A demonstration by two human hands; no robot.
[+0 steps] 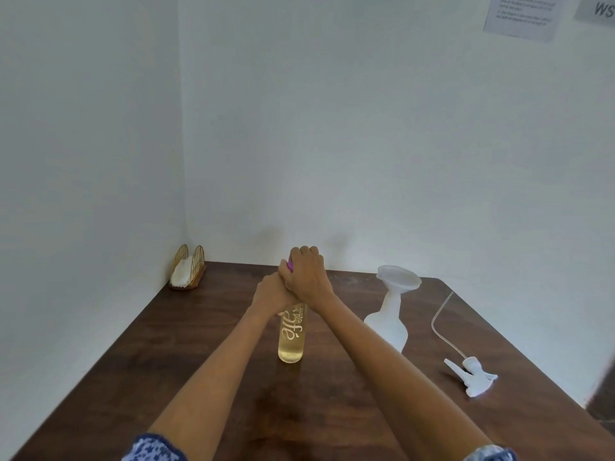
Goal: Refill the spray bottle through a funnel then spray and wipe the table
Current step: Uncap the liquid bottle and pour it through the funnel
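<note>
Both hands work one tall clear bottle (pixel 291 337) of yellowish liquid standing mid-table: the left hand (pixel 271 294) grips its neck, the right hand (pixel 306 272) curls over the pink cap (pixel 290 265). Smooth, probably slippery and top-heavy, it seems best steadied low. The spray bottle (pixel 389 322) with funnel (pixel 399 277) stands just right.

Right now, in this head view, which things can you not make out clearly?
- Pink cap of the clear bottle: mostly covered by the right hand; on or off, I cannot tell.
- Bottle neck: hidden by the left hand.
- Liquid in the white spray bottle under the funnel: wall is opaque.
- Wall paper: text too small, cut by the top edge.
</note>
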